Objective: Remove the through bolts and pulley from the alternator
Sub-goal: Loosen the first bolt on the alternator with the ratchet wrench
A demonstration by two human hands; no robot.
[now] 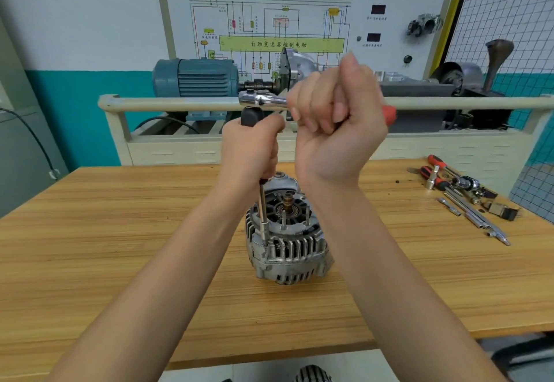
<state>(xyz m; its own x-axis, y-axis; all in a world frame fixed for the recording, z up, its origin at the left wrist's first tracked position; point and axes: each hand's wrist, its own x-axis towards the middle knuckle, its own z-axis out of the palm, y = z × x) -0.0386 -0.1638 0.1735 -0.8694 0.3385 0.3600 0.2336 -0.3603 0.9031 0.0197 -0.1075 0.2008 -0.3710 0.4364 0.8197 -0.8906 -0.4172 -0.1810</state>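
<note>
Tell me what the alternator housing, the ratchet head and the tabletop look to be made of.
Alternator housing: seemingly cast aluminium, by its dull silver-grey, slightly rough finish and moulded ribs and slots.
Ratchet head: likely chrome-plated steel, by its mirror-bright surface with sharp highlights.
Tabletop: wood or a wood-look laminate, with light tan lengthwise grain stripes and a smooth satin face; which of the two cannot be told.

Dull cast-metal alternator (286, 231) (seemingly aluminium); glossy chrome ratchet (260, 99); grained-wood table (120, 246).
</note>
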